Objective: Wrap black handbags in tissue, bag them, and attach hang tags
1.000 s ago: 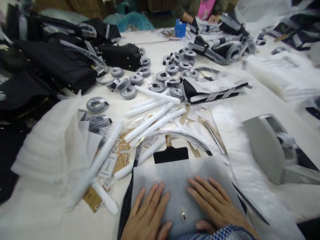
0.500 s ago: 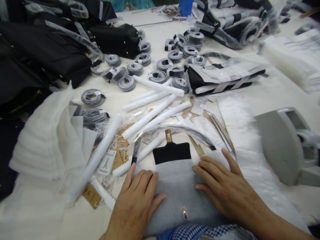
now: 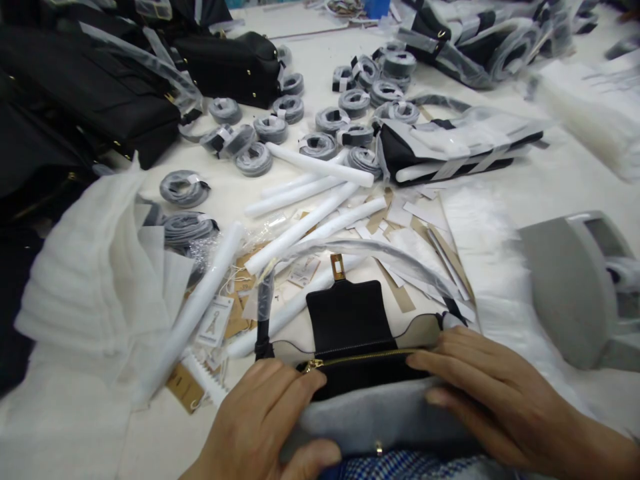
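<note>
A black handbag (image 3: pixel 350 333) with a gold zip and a gold clasp lies in front of me. A grey foam sheet (image 3: pixel 385 417) wraps its near side. My left hand (image 3: pixel 265 420) grips the bag's left end, thumb on the foam and fingers curled at the zip. My right hand (image 3: pixel 480 393) holds the right end, fingers along the top edge and thumb on the foam. The bag's strap, sleeved in clear plastic (image 3: pixel 360 250), arches over beyond it.
White foam tubes (image 3: pixel 300 227) and paper tags litter the table past the bag. Wrapped grey strap coils (image 3: pixel 320 127) lie further back. Black bags (image 3: pixel 100 113) fill the left, folded white foam sheets (image 3: pixel 95 280) the near left, a grey tape dispenser (image 3: pixel 570 287) the right.
The grey foam sheet has been drawn back toward me, which bares the black flap and gold zip. Both hands went from lying flat on the foam to gripping the bag's ends.
</note>
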Tool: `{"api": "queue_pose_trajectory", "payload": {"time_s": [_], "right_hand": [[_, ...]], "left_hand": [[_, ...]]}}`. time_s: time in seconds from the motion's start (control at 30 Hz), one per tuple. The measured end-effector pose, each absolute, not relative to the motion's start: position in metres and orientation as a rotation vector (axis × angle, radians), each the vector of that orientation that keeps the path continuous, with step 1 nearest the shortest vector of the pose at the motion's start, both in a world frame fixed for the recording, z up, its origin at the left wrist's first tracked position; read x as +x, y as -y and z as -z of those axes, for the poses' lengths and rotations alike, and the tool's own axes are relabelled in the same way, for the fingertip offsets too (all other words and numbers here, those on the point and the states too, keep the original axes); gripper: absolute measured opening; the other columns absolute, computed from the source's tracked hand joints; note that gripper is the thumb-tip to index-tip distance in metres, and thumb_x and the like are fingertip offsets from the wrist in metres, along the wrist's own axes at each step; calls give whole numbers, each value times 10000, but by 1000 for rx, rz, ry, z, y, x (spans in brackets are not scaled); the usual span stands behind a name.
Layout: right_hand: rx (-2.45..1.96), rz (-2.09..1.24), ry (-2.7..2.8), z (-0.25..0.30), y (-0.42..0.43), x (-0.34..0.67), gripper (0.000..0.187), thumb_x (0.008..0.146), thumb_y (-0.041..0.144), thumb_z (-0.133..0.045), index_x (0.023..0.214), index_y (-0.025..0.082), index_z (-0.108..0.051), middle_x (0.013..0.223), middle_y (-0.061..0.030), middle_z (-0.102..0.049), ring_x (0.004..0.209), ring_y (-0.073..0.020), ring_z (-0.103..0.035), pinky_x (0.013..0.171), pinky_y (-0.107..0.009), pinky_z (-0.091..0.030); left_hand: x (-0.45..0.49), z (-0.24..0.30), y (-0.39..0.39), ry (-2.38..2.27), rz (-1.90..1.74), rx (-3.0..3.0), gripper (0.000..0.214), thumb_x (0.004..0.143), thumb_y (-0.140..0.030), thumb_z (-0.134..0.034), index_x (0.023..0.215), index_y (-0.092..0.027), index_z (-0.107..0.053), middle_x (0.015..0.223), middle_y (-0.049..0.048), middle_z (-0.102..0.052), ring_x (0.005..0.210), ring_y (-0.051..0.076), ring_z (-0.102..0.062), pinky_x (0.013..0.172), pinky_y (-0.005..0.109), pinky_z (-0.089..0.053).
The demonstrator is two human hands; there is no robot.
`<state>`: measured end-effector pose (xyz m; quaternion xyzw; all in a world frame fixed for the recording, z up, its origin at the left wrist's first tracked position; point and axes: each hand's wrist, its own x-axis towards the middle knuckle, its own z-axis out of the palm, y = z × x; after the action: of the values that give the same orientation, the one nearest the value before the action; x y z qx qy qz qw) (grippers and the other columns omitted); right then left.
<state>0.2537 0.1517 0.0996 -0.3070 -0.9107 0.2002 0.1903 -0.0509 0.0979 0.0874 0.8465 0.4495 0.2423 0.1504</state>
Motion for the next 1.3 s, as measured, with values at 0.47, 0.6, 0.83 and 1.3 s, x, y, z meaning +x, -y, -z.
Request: {"api": "queue_pose_trajectory", "payload": {"time_s": [0.47, 0.6, 0.83, 1.3], "right_hand": [[-1247, -275, 2880, -44, -163, 233, 192, 964, 219, -504, 1123, 196, -609, 822, -28, -684, 606, -171, -610, 560, -291, -408], [-1193, -326, 2849, -52, -158, 228, 178, 922, 119, -548, 1046, 216, -632, 1003, -39, -674, 836, -196, -629, 794, -331, -473], [-996, -260, 2738, -55, -143, 229, 231, 946, 108, -505, 1091, 179, -671, 1047, -73, -699, 902, -205, -631, 825, -360, -510], [-1094, -288, 2715, -54, -92, 241, 679, 914, 519, -588, 1484, 185, -434, 1548, -160, -391, 1438, -333, -338, 1149, -575, -313]], "left_hand": [[-30, -55, -111, -1689, -232, 2648, 283, 1017, -371, -434, 1109, -175, -616, 790, 12, -654, 573, 187, -544, 562, 349, -375], [-23, -59, -109, -1605, -155, 2636, 210, 1015, -249, -435, 1062, -193, -632, 915, 34, -678, 803, 213, -622, 759, 393, -456], [-5, -62, -95, -1487, -221, 2772, 262, 988, -121, -423, 1138, -183, -628, 1139, 66, -690, 937, 219, -637, 830, 407, -498], [-2, -61, -34, -1416, -246, 2640, 780, 846, -632, -604, 1503, -281, -373, 1567, 195, -339, 1431, 374, -346, 1109, 616, -347]]}}
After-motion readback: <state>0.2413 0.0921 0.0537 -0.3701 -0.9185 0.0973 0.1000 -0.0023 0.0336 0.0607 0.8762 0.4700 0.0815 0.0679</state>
